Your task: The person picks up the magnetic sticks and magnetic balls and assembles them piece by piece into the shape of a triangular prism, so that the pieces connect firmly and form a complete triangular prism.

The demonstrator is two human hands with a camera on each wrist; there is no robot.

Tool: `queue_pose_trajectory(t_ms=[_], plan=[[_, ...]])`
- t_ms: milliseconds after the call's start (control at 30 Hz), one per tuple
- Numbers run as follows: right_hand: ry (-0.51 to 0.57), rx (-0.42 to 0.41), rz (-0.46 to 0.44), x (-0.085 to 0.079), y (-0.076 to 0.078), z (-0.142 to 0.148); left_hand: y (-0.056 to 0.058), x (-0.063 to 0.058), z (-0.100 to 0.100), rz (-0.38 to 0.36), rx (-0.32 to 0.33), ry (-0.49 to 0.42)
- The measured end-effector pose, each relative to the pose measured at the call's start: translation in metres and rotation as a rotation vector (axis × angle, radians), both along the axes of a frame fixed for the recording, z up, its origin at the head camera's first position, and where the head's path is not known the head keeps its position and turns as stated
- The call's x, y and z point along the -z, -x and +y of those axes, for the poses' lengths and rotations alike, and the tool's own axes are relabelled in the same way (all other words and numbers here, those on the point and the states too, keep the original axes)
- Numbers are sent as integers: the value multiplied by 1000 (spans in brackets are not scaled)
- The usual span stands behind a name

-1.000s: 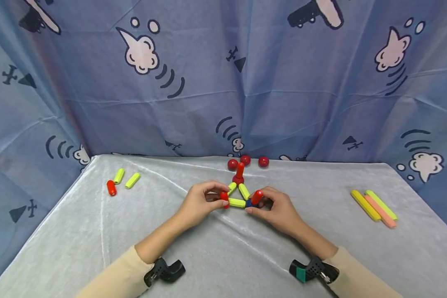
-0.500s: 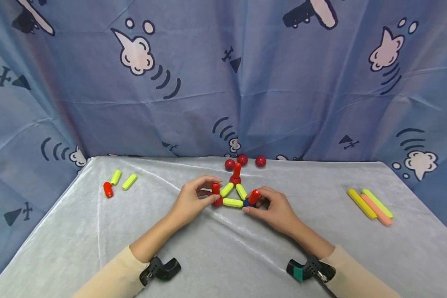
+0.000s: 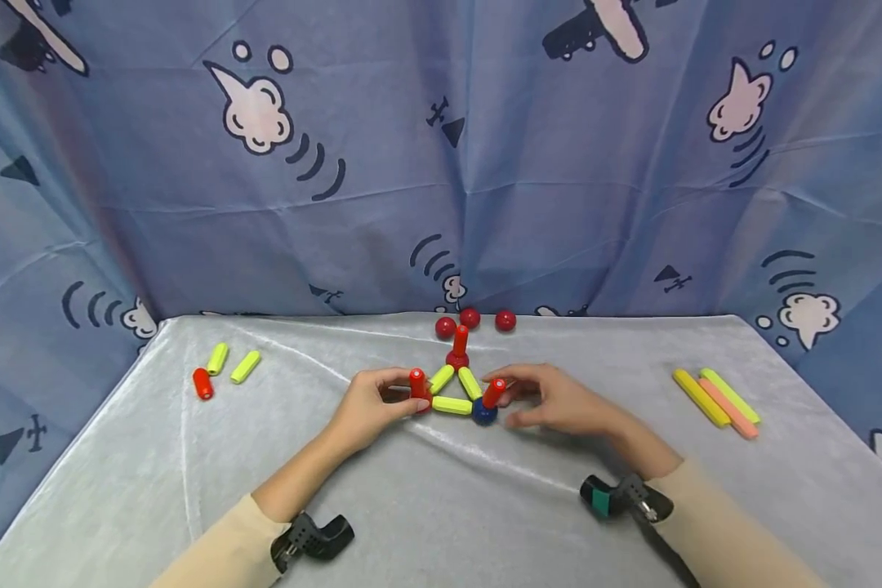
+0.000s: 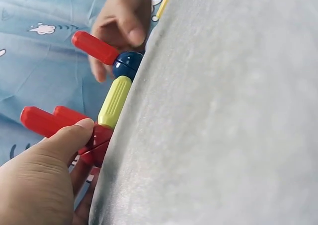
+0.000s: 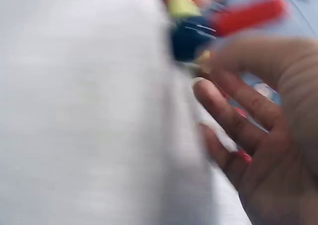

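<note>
A triangle of short yellow-green magnetic rods [image 3: 452, 406] lies on the table, joined by balls at its corners. From each corner a red rod stands up. At the left corner my left hand [image 3: 367, 410] pinches the red ball [image 4: 95, 153], thumb on its near side and fingers partly hidden behind. Beside the right corner's blue ball [image 3: 484, 412] and its slightly tilted red rod [image 3: 494, 394], my right hand [image 3: 567, 400] is spread with nothing in its grasp. The far corner has another red ball [image 3: 457, 360]. Motion blurs the right wrist view.
Several loose red balls [image 3: 505, 321] sit by the table's back edge. At left lie two short yellow-green rods [image 3: 246, 367] and a red rod [image 3: 202, 384]. Longer yellow, orange and yellow-green rods [image 3: 701, 398] lie at right. A patterned blue curtain [image 3: 382, 163] hangs behind.
My right hand has let go of the blue ball and drawn off to the right. The triangle's left corner has shifted outward to the left, and my left hand now grips lower, on its ball.
</note>
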State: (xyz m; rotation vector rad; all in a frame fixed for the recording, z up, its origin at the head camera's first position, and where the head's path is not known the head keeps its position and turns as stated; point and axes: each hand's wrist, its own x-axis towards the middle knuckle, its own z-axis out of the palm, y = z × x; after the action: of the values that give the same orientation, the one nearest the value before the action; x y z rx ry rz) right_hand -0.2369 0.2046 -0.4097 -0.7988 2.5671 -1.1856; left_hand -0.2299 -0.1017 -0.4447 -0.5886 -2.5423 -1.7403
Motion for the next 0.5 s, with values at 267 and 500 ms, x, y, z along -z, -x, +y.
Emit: queue_pose_trajectory(t_ms=[267,500], plan=[[-96,412,160,-21,56,-2,2,3,-4,-12,7,-19],[-209,422,164,-5,88,-7,3,1,0,-22,18,-38]])
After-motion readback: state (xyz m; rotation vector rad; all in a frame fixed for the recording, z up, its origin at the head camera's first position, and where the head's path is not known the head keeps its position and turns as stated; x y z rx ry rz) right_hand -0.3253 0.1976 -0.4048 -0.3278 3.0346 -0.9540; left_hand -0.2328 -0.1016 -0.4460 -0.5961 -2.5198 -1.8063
